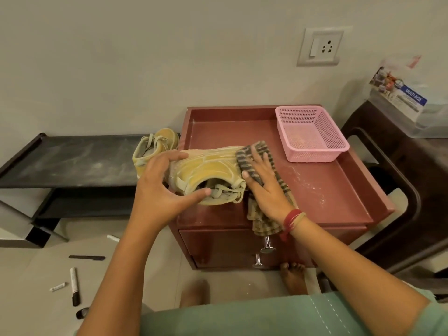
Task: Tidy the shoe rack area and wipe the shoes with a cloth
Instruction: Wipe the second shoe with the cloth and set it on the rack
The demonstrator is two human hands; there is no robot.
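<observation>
Left hand (157,187) grips shoe (208,166) — right hand (264,187) presses cloth (243,158).

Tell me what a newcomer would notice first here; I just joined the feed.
The dusty yellow shoe lying on the red cabinet draws the eye, with the left hand gripping it and the right hand pressing a striped cloth flat against its right end. A pink basket sits at the cabinet's back right, and a second shoe rests on the black rack to the left.
</observation>
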